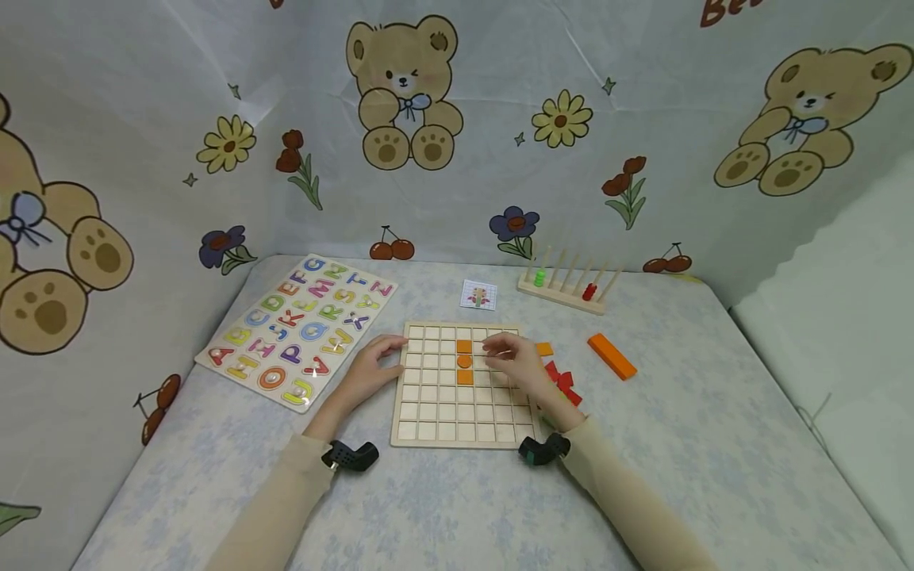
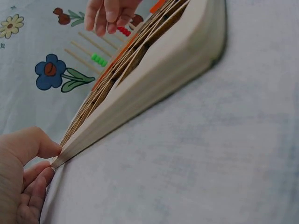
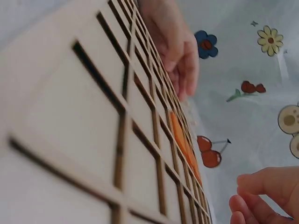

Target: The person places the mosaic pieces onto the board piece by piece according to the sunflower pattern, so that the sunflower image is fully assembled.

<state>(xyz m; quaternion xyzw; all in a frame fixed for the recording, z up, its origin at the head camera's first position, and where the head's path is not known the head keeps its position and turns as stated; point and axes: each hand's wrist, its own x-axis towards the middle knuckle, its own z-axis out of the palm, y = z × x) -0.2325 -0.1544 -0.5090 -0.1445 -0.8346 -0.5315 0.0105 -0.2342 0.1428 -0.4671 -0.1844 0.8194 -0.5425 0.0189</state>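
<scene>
Bear-printed cloth (image 1: pixel 496 47) stands behind one pale patterned table (image 1: pixel 443 515). Near its middle lies one grid board (image 1: pixel 447 411), bearing three orange pieces (image 1: pixel 465 377) in one column: two squares and one disc. Around it are one alphabet board (image 1: pixel 286 335) toward ten o'clock, one card (image 1: pixel 478 296) at twelve, one peg stand (image 1: pixel 564 295) near one-thirty, one orange bar (image 1: pixel 612 357) near three. The right arm (image 1: pixel 617 484) partly covers red pieces (image 1: pixel 565 381) at three. Light wooden, the grid board is pinched at its nine-o'clock rim by the left hand (image 1: pixel 371 373); whether the right hand (image 1: pixel 517 362), above its two-o'clock part, grasps something, I cannot tell.
</scene>
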